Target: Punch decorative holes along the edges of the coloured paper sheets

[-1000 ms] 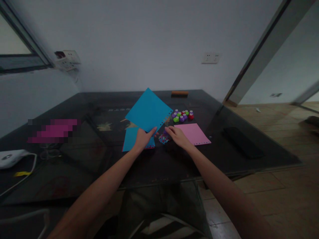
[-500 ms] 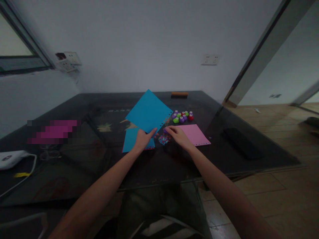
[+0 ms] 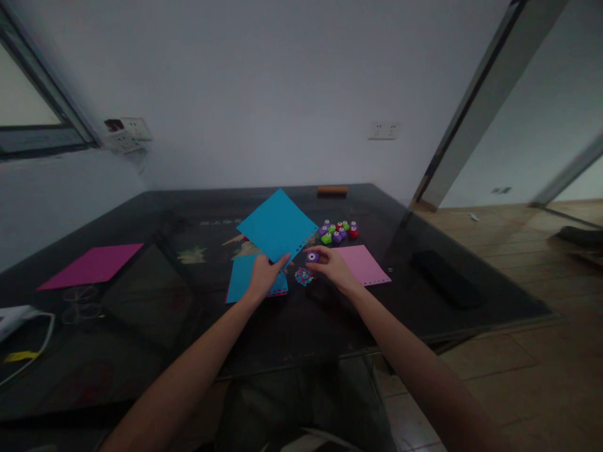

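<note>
My left hand (image 3: 265, 276) grips the lower corner of a blue sheet (image 3: 277, 225), raised with a row of punched holes along its right edge. Between the fingertips of my right hand (image 3: 332, 267) is a small purple punch (image 3: 311, 257) with a white round spot, just right of the sheet. Below, a pile of small coloured bits (image 3: 304, 276) lies on the dark table. Another blue sheet (image 3: 240, 276) lies under my left hand, with red showing at its edge. A pink sheet (image 3: 365, 265) with holes along its near edge lies beyond my right wrist.
Several purple, green and red punches (image 3: 336, 232) stand behind the pink sheet. A brown bar (image 3: 332, 190) lies at the table's back edge, a black case (image 3: 445, 278) at the right. A magenta sheet (image 3: 94, 266) and a white device with a cable (image 3: 14, 320) are at the left.
The purple punch has turned in my right fingers, so its white spot now shows. The view has shifted, with the table lower in the picture. My left hand still holds the blue sheet.
</note>
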{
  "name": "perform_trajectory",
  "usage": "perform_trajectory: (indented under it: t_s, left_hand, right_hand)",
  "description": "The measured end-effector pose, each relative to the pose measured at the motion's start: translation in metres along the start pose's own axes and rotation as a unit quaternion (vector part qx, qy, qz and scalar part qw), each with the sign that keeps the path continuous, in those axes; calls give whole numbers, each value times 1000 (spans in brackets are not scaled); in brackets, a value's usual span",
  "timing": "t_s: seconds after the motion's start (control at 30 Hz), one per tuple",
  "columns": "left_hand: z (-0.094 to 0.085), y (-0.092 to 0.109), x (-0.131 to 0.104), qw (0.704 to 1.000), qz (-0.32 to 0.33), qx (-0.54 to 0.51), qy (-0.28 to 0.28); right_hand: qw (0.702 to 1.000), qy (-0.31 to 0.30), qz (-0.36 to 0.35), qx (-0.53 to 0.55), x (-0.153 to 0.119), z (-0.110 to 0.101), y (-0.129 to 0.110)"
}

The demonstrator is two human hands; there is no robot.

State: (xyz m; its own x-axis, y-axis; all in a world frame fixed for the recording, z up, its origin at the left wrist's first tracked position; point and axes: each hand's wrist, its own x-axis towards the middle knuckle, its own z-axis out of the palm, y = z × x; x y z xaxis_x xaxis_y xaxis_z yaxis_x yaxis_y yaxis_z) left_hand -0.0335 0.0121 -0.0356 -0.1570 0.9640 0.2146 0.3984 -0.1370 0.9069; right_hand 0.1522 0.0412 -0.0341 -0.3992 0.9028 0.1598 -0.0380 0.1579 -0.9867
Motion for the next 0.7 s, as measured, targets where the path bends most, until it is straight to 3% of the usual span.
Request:
perform_trajectory:
  t_s: [0.43, 0.57, 0.7]
  left_hand:
    - [-4, -4, 3, 1000, 2, -12, 19]
    - [-3, -6, 4, 1000, -3, -10, 18]
    - [-3, -5, 3, 1000, -7, -10, 7]
  right_hand:
    - [999, 24, -4, -28, 4, 2, 0]
    - [991, 80, -52, -94, 14, -26, -8]
    - [971, 152, -66, -171, 37, -83, -2]
